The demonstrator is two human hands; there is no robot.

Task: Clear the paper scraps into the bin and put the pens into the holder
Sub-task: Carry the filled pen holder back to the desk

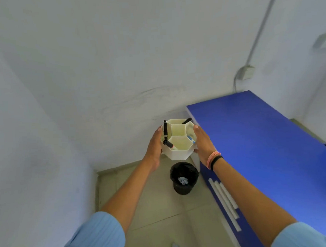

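Head view: we are holding the white holder [178, 139] in the air between both palms, left hand [155, 145] and right hand [202, 142], fingers wrapping its sides. Black pens [165, 130] are leaning in its side cells. Below, on the floor beside the blue table [257, 137], the black bin [184, 177] is containing paper scraps [182, 180].

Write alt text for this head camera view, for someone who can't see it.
Two bare hands, left hand and right hand, hold a white honeycomb pen holder in the air, with black pens standing in its cells. Below it on the floor sits a black bin with paper scraps inside, beside a blue table.
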